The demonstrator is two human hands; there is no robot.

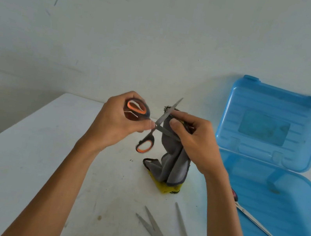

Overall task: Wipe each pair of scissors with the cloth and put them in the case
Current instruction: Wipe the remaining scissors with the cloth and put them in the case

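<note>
Left hand (121, 120): fingers curled round the upper handle loop of the steel-bladed scissors with orange-and-black handles (163, 117), gripping them in the air above the white table (20, 157). The scissors are spread open. One blade points up toward the wall, and the second handle loop hangs free below my left thumb.

Right hand (195, 143): thumb and fingers pinch the grey cloth with the yellow underside (171, 168) round the other blade. The cloth's lower end trails down to the tabletop.

The translucent blue plastic case (280, 200) stands open on my right, its base flat on the table and its lid upright. One pair of dark-handled scissors (253, 218) lies in the base, the handle partly hidden behind my right forearm.

Two more pairs, the open steel scissors (154, 231) and the closed steel scissors (183, 231), lie on the table near me.
</note>
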